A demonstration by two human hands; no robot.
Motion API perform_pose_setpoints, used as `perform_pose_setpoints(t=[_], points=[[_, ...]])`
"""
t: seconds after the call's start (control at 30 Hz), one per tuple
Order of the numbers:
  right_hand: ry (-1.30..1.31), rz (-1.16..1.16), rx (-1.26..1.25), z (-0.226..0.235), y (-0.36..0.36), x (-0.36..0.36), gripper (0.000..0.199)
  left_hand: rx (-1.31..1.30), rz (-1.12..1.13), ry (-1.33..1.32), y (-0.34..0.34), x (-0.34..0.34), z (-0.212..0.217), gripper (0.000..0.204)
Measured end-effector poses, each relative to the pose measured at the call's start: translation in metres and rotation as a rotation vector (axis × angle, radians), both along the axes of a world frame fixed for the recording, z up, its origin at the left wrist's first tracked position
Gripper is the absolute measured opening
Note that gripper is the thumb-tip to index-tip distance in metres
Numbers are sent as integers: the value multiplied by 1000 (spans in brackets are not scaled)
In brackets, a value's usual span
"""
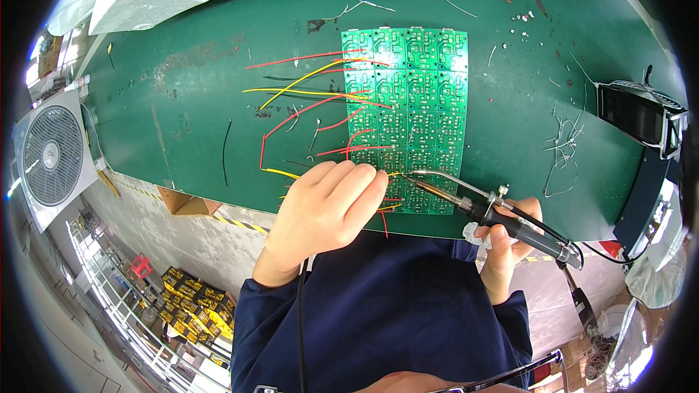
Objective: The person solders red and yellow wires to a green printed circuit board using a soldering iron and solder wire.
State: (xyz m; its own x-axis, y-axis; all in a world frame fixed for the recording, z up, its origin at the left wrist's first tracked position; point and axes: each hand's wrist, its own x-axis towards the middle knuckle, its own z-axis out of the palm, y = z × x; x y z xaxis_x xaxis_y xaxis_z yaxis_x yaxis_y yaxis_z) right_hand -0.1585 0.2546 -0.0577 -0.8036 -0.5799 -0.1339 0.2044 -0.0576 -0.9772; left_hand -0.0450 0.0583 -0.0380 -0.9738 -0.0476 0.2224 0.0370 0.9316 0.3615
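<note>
Green circuit-board panel point(408, 113): lies flat on the green worktop point(182, 102), long axis running away from the person; its near edge sits at the worktop's front edge, between the two hands.

Soldering iron point(495, 215): dark handle with a thin feed tube alongside; long axis slants from the right of the panel's near edge up and leftward, tip point(415, 178) resting on the panel's nearest rows. A cord trails from the handle away from the panel, to the right.

Right hand point(506, 244): grip closed around the iron's handle, just off the panel's near right corner. A scrap of white material shows under the fingers.

Left hand point(328, 207): at the panel's near left corner, fingers bunched together, fingertips pinching toward a yellow wire point(389, 173) just left of the iron's tip. Whether the wire is actually clamped cannot be told. This hand is nearer the joint; the tip lies immediately right of its fingertips.

Red, yellow and black wire leads point(306, 94): fan leftward off the panel's left edge, crowding that approach.

Wire clippings point(564, 145): scattered right of the panel.

Black box-shaped device point(641, 113): further right, well apart.

White square fan point(52, 154): far left of the panel, beyond the worktop's end.
</note>
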Motion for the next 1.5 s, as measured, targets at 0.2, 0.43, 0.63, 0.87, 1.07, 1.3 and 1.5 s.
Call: perform_pose_setpoints(t=[0.2, 0.43, 0.63, 0.87, 1.07, 1.3, 1.5], points=[[-32, -3, 15, 2, 0, 0, 22, -3, 3, 3, 0, 0, -1, 20], [-19, 9, 25, 2, 0, 0, 21, -11, 5, -5, 0, 0, 1, 19], [4, 14, 19, 1, 0, 0, 21, -11, 6, -5, 0, 0, 0, 19], [10, 11, 20, 1, -1, 0, 21, -8, 4, -12, 0, 0, -1, 18], [16, 15, 29, 1, -1, -1, 21, -9, 3, -19, 0, -1, 0, 16], [9, -4, 25, 0, -1, 1, 22, -14, 1, -15, 0, -1, -1, 18], [33, 20, 27, -1, 0, -2, 21, -14, -3, -22, 0, -2, 0, 18]])
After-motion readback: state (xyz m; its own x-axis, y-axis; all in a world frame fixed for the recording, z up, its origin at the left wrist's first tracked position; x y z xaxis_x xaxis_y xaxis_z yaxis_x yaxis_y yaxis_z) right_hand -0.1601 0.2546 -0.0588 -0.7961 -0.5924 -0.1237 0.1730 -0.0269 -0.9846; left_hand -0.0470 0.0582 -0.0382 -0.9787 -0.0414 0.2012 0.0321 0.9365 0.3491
